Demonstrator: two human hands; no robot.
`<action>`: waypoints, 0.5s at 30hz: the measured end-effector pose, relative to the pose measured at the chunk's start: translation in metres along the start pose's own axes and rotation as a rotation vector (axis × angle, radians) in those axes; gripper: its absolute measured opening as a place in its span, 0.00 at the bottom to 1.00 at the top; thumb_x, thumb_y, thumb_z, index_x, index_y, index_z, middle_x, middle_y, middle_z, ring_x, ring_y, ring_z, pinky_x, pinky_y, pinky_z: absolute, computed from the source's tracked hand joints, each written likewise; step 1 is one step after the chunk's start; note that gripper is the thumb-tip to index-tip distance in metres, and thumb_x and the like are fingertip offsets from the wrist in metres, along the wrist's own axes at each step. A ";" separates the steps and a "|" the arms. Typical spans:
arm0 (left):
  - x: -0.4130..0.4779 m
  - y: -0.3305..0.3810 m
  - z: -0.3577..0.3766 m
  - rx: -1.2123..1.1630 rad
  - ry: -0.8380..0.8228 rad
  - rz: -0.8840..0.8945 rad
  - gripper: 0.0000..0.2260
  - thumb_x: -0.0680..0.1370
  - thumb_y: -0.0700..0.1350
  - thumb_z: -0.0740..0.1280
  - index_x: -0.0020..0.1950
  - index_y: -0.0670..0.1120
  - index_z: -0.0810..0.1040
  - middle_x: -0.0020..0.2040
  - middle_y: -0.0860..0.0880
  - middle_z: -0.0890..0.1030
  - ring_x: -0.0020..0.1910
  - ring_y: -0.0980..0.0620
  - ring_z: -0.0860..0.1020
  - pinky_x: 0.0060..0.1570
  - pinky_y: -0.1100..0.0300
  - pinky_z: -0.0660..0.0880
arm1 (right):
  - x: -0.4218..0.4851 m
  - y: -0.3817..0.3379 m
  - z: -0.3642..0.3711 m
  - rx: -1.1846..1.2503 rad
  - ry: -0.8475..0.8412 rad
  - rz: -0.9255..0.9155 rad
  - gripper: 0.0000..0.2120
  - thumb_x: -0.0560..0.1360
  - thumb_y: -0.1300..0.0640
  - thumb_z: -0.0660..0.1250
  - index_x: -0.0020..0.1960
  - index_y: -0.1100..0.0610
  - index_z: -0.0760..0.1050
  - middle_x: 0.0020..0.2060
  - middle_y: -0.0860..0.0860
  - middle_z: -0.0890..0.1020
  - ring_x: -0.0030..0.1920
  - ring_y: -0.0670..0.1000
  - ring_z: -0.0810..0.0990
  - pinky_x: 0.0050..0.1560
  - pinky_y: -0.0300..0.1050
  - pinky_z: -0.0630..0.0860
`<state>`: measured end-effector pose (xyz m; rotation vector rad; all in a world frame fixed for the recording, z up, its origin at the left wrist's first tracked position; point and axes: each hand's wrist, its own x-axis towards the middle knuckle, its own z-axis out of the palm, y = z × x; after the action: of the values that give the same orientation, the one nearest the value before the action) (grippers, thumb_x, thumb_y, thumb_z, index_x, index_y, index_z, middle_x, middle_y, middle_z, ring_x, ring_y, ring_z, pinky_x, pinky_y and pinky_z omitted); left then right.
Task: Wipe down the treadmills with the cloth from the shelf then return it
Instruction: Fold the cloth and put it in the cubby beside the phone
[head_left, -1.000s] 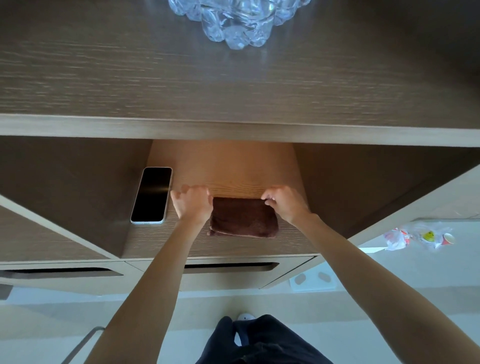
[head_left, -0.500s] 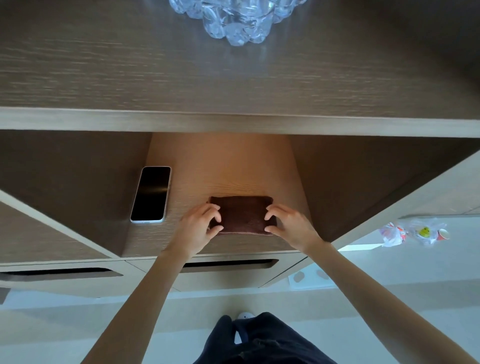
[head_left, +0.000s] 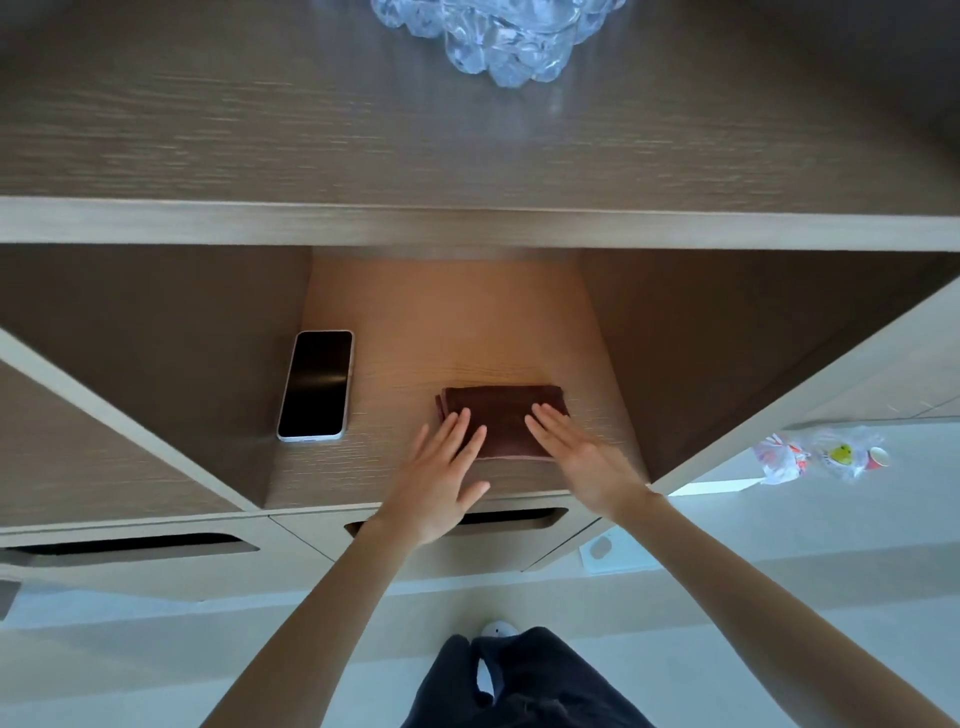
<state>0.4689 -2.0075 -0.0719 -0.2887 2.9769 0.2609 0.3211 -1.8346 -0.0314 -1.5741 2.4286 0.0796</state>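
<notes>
We see a dark brown folded cloth (head_left: 501, 415) lying flat on the pale wooden shelf (head_left: 441, 332) of an open cubby, right of its middle and near the front edge. Our left hand (head_left: 441, 478) rests on the cloth's near left part, its fingers (head_left: 460, 431) straight and close together, thumb out to the side over the shelf edge. Our right hand (head_left: 582, 457) rests on the near right part, fingers (head_left: 545, 421) likewise straight and nearly together. Neither hand curls round the cloth. A white-edged smartphone with a black screen (head_left: 317, 387) lies on the same shelf, well to the left of the cloth. On the wooden top above stands a clear bubbled glass bowl (head_left: 498, 36).
</notes>
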 end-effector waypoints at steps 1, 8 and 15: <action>0.004 0.006 -0.004 0.011 -0.011 0.008 0.30 0.81 0.61 0.47 0.77 0.50 0.38 0.77 0.47 0.36 0.75 0.51 0.36 0.73 0.52 0.35 | -0.003 0.005 -0.002 -0.012 -0.013 0.023 0.40 0.75 0.73 0.54 0.77 0.50 0.39 0.77 0.46 0.40 0.76 0.45 0.42 0.57 0.36 0.72; -0.015 0.032 0.001 0.046 0.099 0.004 0.27 0.82 0.53 0.50 0.77 0.46 0.44 0.78 0.47 0.43 0.76 0.51 0.43 0.73 0.53 0.40 | -0.030 0.006 0.010 0.026 0.091 0.091 0.27 0.81 0.63 0.53 0.77 0.56 0.47 0.77 0.50 0.45 0.73 0.42 0.38 0.60 0.37 0.73; -0.002 0.035 0.011 -0.033 0.066 -0.024 0.30 0.81 0.59 0.48 0.77 0.49 0.39 0.75 0.51 0.34 0.75 0.53 0.37 0.72 0.55 0.40 | -0.028 -0.004 0.024 0.051 0.215 0.164 0.23 0.83 0.54 0.52 0.75 0.60 0.57 0.76 0.55 0.55 0.76 0.50 0.50 0.65 0.45 0.72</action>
<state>0.4652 -1.9716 -0.0773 -0.3439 3.0346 0.3034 0.3396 -1.8065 -0.0475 -1.4254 2.6975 -0.1286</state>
